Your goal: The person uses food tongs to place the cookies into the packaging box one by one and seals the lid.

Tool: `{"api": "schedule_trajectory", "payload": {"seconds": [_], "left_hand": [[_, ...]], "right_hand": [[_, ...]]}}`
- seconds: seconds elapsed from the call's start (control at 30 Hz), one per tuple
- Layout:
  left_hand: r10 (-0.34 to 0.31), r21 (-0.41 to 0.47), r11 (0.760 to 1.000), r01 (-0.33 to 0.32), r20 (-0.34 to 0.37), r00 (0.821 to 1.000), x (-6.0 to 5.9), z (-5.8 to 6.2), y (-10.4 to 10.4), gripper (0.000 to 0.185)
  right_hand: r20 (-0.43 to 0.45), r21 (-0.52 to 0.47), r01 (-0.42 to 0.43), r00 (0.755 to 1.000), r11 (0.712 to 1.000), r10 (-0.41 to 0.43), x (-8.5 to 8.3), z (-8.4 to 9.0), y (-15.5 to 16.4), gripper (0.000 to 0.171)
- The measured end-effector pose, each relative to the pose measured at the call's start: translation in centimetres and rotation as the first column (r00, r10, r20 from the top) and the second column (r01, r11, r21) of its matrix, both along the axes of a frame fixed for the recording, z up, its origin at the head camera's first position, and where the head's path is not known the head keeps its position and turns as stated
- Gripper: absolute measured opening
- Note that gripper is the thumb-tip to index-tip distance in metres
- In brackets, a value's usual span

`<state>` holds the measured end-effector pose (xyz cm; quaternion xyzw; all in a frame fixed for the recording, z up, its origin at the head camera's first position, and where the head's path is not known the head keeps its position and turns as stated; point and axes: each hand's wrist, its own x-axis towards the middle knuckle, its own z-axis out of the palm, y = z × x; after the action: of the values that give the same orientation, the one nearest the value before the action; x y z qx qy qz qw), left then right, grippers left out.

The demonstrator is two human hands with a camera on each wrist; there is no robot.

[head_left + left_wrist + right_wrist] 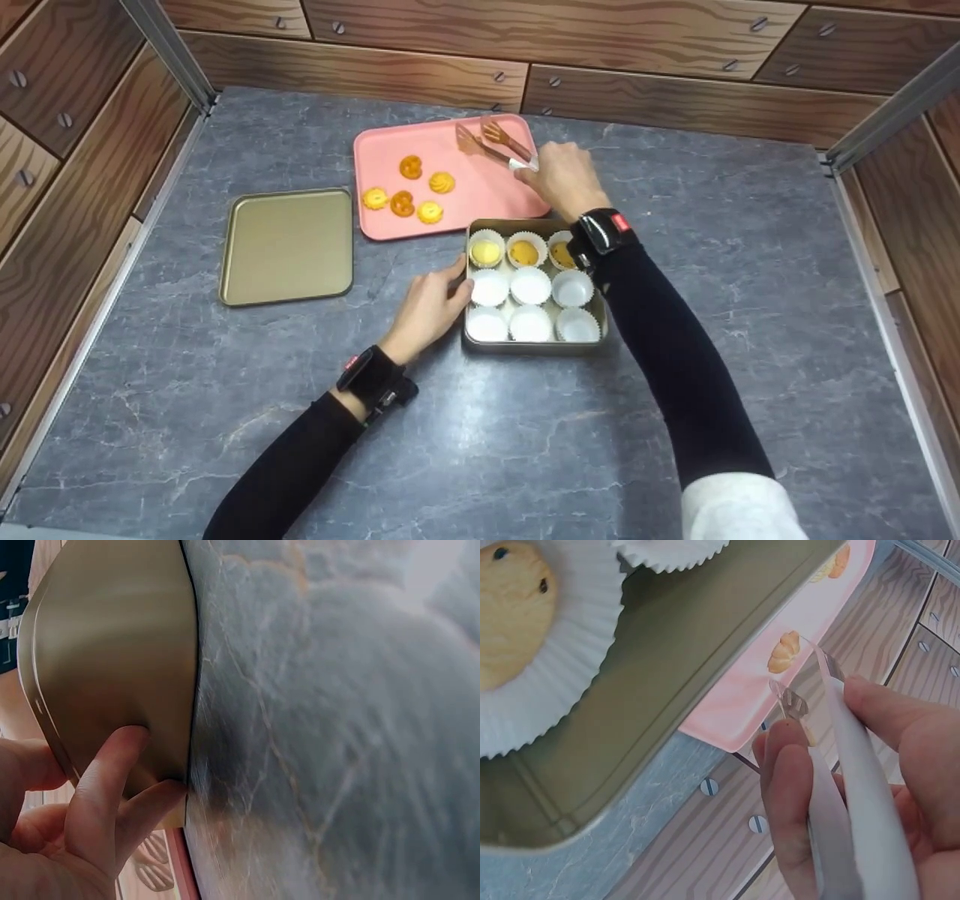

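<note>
My right hand (566,180) holds a pair of serving tongs (866,787) by their white handles; their brown see-through ends stand apart over the right part of the pink tray (442,137). On that tray lie two pretzel-shaped cookies (410,166) and three yellow cookies (442,182). Nearer me stands a gold-toned metal tin (532,347) with rows of white paper cups (530,286). Cookies (523,253) fill its far row, partly hidden by my right wrist. My left hand (427,307) grips the tin's left wall, thumb at the rim, fingers (112,757) against the outside.
A flat gold-toned lid (287,247) lies on the grey marbled table (480,450), left of the tin and the tray. Wood-patterned panels (450,52) border the table at the back and both sides.
</note>
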<state>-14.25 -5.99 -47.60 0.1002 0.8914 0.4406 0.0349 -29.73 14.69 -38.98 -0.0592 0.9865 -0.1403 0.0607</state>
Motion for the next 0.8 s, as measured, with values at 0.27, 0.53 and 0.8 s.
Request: {"api": "schedule_trajectory", "payload": {"seconds": [0.27, 0.53, 0.8], "left_hand": [[0.004, 0.020, 1.000, -0.004, 0.016, 1.000, 0.0, 0.1, 0.0, 0.051], [0.002, 0.026, 1.000, -0.003, 0.012, 1.000, 0.0, 0.0, 0.2, 0.051], [0.006, 0.012, 1.000, -0.006, -0.008, 1.000, 0.0, 0.0, 0.1, 0.049]], "right_hand": [[-0.030, 0.044, -0.006, 1.000, 0.999, 0.007, -0.3, -0.5, -0.5, 0.044], [-0.044, 0.077, -0.017, 0.999, 0.997, 0.020, 0.3, -0.1, 0.7, 0.041], [-0.073, 0.083, -0.048, 0.996, 0.995, 0.054, 2.6, 0.4, 3.9, 0.044]]}}
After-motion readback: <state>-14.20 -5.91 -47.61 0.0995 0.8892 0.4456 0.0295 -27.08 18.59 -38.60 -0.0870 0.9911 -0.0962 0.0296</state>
